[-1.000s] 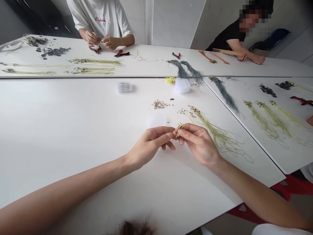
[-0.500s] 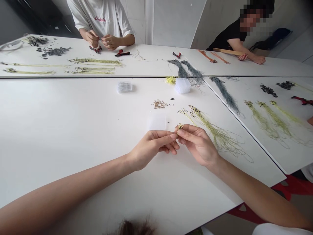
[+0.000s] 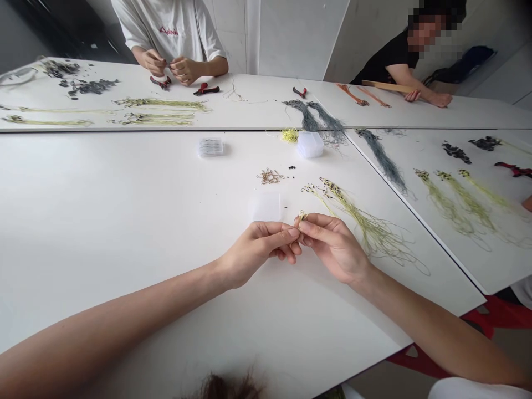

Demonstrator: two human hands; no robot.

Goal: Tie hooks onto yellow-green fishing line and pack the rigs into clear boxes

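Over the white table (image 3: 124, 221), my left hand (image 3: 257, 246) and my right hand (image 3: 338, 244) meet, thumbs and fingertips pinched together. Between them is a small yellow-green fishing line (image 3: 302, 215), coiled in a little loop above my right fingertips, with a dark bit at its base. My fingers cover most of it. To the right lies a bundle of yellow-green lines with hooks (image 3: 357, 213). Just beyond my left hand sits a translucent plastic piece (image 3: 266, 206), and past that a pile of bronze-coloured hooks (image 3: 270, 176) with tiny black pieces (image 3: 292, 167) beside it.
Clear plastic boxes (image 3: 310, 144) and a small box of hooks (image 3: 211, 147) stand farther back. Grey-green line bundles (image 3: 380, 158) lie to the right. Across the table a person in a white shirt (image 3: 174, 33) works near pliers (image 3: 206, 89); another person leans at right.
My right fingertips and the small looped line have shifted slightly left and down. My left fingers have curled in a little. Both hands keep their pinch.
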